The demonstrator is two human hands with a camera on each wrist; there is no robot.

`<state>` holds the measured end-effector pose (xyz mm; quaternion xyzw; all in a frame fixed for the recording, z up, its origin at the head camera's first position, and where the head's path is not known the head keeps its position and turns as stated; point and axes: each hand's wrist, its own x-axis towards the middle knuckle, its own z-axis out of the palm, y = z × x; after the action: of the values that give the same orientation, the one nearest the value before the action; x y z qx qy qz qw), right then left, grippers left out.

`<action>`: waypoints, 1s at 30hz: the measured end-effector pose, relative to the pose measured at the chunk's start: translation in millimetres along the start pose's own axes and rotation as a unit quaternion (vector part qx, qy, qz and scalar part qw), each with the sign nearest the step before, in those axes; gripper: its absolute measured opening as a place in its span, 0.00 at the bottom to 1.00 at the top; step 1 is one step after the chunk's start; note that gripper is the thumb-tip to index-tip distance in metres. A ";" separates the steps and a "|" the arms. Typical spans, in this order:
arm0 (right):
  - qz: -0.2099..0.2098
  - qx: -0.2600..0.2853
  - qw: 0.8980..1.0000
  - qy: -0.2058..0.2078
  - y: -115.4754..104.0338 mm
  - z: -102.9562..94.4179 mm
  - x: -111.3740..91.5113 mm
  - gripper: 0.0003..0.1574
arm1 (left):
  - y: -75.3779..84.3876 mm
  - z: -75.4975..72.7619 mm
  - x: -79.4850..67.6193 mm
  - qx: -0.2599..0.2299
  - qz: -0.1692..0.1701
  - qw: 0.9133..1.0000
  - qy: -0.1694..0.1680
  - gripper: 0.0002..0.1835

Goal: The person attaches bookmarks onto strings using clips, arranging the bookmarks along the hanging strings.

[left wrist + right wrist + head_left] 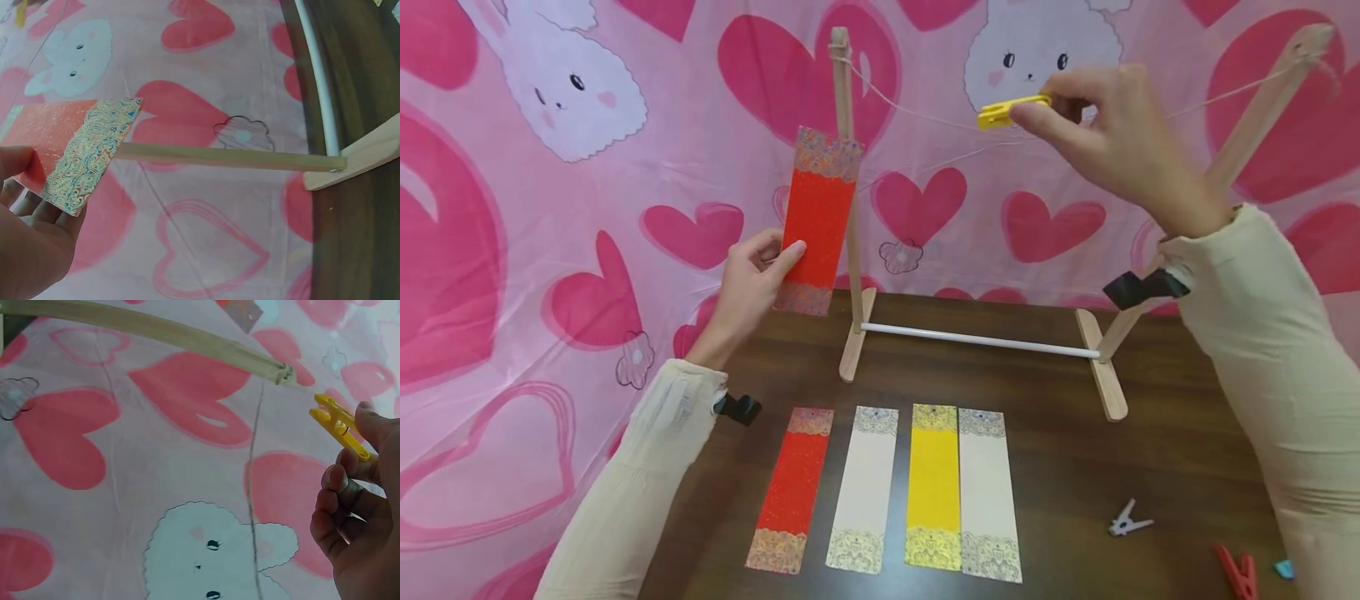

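My left hand (752, 271) pinches a red card (820, 221) with patterned lace-like ends near its lower edge, thumb in front. The card stands upright beside the left post of a wooden stand (841, 100). In the left wrist view, one patterned end (94, 150) of the card shows beyond the thumb. Up by the string (917, 112), my right hand (1108, 137) pinches a yellow clothespin (1011, 112) between thumb and forefinger. The right wrist view shows the yellow clothespin (340, 425) apart from the string (251, 481), its tips pointing away from the hand.
On the dark table (1045, 467) lie another red card (792, 483), two white cards (862, 492) and a yellow card (934, 487). A white clothespin (1127, 521), a red clothespin (1238, 575) and a blue piece (1285, 569) lie at right. A white rod (977, 337) joins the stand's feet.
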<state>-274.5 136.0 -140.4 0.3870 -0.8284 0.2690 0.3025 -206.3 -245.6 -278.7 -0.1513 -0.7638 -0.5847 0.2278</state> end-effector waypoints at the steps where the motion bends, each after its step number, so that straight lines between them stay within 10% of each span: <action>1: 0.000 0.001 1.000 -0.003 -0.2 -1.1 5.6 0.17 | 0.9 2.0 3.5 0.003 0.002 1.000 0.000 0.13; 15: 0.063 0.024 0.995 -0.079 -7.4 10.3 75.9 0.17 | 18.5 22.9 47.3 0.018 -0.012 0.998 -0.053 0.12; 30: 0.067 0.037 0.976 -0.206 -18.4 36.0 106.0 0.27 | 26.7 25.5 55.2 -0.015 -0.035 0.997 -0.073 0.09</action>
<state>-325.1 50.6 -85.4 0.3886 -0.8865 0.2336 0.0926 -244.3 -215.7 -233.2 -0.1701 -0.7743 -0.5911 0.1489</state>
